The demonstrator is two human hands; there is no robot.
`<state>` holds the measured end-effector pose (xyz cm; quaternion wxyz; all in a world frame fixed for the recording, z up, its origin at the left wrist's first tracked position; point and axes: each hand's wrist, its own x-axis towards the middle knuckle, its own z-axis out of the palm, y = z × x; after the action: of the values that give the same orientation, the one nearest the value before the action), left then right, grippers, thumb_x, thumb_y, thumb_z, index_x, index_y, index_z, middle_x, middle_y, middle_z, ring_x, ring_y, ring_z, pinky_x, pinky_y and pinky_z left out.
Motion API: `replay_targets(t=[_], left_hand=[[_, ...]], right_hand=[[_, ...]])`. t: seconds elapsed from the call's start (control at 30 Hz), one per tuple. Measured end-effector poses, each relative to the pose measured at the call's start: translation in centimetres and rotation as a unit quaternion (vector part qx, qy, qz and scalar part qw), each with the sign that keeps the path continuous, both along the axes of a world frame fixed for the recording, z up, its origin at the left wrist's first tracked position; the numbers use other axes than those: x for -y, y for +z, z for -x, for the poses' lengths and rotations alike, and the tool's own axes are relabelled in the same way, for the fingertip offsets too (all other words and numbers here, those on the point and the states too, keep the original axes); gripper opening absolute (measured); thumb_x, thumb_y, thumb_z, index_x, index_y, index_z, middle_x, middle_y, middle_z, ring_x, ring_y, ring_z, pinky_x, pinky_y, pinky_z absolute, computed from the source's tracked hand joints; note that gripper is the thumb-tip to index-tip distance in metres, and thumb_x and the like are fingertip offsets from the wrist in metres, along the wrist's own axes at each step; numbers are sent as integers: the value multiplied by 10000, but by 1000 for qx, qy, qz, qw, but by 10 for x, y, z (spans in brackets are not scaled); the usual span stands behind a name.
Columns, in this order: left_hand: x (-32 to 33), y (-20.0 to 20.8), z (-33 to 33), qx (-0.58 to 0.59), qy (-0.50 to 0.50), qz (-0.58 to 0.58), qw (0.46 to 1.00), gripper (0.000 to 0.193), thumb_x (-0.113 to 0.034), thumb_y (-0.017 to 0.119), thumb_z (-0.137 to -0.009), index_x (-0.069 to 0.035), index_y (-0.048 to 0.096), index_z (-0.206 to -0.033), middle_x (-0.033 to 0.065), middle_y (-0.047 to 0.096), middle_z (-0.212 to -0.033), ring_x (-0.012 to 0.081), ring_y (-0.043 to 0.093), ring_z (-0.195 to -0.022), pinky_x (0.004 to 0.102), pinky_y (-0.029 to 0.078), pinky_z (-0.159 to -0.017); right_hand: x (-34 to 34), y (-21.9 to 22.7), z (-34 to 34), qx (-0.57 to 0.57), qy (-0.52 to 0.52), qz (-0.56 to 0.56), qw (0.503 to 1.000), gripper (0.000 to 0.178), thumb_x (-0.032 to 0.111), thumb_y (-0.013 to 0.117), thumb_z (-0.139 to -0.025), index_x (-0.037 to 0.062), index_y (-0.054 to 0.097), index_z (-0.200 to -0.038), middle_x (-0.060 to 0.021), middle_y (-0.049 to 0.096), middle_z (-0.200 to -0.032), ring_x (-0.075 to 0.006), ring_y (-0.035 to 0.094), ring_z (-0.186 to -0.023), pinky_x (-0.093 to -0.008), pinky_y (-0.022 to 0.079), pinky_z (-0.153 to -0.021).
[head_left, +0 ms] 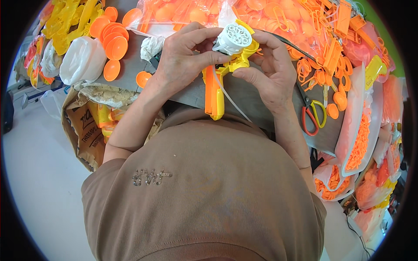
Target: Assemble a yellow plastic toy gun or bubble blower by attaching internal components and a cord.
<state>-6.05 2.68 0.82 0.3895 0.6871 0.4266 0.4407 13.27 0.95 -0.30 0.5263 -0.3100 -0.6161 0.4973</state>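
Over the near edge of the table, both hands hold one assembly shaped like a toy gun. My left hand [185, 54] pinches the white round plastic head [235, 37], whose face has a ring of holes. My right hand [274, 67] is closed round the yellow plastic shell [240, 62], thumb in front and fingers partly hidden behind. Below hangs an orange-and-yellow handle [212, 98], pointing toward my body. A thin white tube or strip [230, 98] trails from the assembly to the lower right.
Orange cups [116, 48] lie at the left beside a white bag [82, 61]. A brown paper sack [89, 130] stands below them. Scissors [311, 114] with red and yellow handles rest at the right, near orange plastic parts [333, 56] and a white tray [348, 143] of small orange pieces.
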Motion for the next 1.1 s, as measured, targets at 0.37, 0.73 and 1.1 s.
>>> replay_targets(t=[0.37, 0.73, 1.1], left_hand=[[8, 6, 1, -29, 8, -25, 999, 483, -75, 771, -661, -49, 634, -1124, 22, 519, -753, 101, 503, -651, 243, 433, -587], [8, 5, -37, -147, -49, -172, 973, 470, -75, 744, -643, -28, 613, -1092, 97, 529, -807, 229, 567, -680, 311, 472, -600], [-22, -29, -77, -215, -54, -316, 922, 270, -80, 694, -615, -61, 613, -871, 72, 509, -779, 243, 538, -726, 354, 448, -618]], right_hand=[[20, 3, 19, 15, -78, -17, 997, 758, -13, 748, -702, 4, 274, -1294, -169, 446, -1249, -262, 485, -1173, -390, 445, -965], [45, -1, -16, 6, -123, 71, 990, 757, -95, 674, -718, 1, 256, -1342, -166, 450, -1261, -261, 455, -1205, -379, 410, -993], [37, -32, -48, 343, -247, 34, 906, 580, 47, 707, -764, 11, 409, -1260, -37, 549, -904, -81, 509, -714, -227, 456, -657]])
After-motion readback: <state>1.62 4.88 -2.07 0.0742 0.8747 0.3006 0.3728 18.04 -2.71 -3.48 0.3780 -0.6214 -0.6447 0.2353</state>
